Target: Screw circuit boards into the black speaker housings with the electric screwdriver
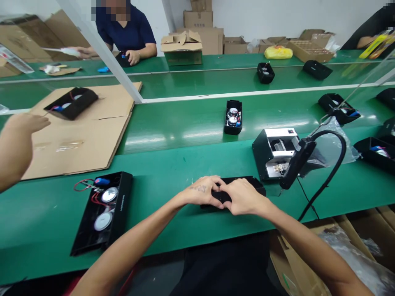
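Left hand [202, 191] and right hand [243, 197] curl onto a black casing [258, 187] near the tabletop's [163, 213] front edge; whether they pinch it is unclear. Its completion is hidden; the open casing [122, 205] towards the front-left corner has exposed wires.

Tabletop [160, 222] bare between me and open speaker casing [101, 209] at left. To right, black screwdriver [298, 164] on curved cable [335, 172] and boxy machine [274, 152] block passage.

pale wall [247, 18], stacked cardboard boxes [199, 39]
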`<state>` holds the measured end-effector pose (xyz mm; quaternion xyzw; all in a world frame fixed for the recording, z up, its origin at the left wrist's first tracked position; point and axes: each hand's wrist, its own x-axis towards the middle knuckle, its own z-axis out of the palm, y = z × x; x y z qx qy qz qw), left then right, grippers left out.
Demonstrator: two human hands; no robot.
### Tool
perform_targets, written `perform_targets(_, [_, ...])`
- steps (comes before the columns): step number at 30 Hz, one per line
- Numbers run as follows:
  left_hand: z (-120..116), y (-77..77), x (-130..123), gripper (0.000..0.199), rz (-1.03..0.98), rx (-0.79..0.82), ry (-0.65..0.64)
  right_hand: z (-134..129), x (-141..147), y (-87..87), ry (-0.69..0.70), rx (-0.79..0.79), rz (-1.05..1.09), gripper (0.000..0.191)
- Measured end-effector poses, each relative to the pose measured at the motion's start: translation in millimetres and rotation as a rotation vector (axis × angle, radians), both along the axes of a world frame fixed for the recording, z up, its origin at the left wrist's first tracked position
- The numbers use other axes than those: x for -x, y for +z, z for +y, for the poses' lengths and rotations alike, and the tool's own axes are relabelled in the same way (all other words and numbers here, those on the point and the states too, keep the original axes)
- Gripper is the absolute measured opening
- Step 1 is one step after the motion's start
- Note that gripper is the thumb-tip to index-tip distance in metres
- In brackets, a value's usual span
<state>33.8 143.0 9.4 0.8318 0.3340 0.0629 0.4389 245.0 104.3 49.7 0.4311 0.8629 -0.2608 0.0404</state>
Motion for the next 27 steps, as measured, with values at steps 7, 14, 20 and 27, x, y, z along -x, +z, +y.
perform_targets(7, [-74, -27.0, 5, 0.022, 0.068, -0.550, -0.066, -64, -71, -15.1, -0.415, -0.551, 0.590, 0.052])
perform_targets(14, [-99, -47.5, 5, 0.026, 0.091, -0.793, -0.028, -28, -149, -45.8, -1.174, -0.677, 0.630, 0.070])
perform_targets(20, [-94, -46.0, 4, 0.028, 0.036, -0.821, -0.007, -20, -155, -71.7, -1.161, -0.573, 0.949, 0.053])
perform_targets(27, [-90, -51.7, 5, 0.031, -0.024, -0.839, 0.044, -17, -150, -57.6, -1.052, -0.420, 1.146, 0.026])
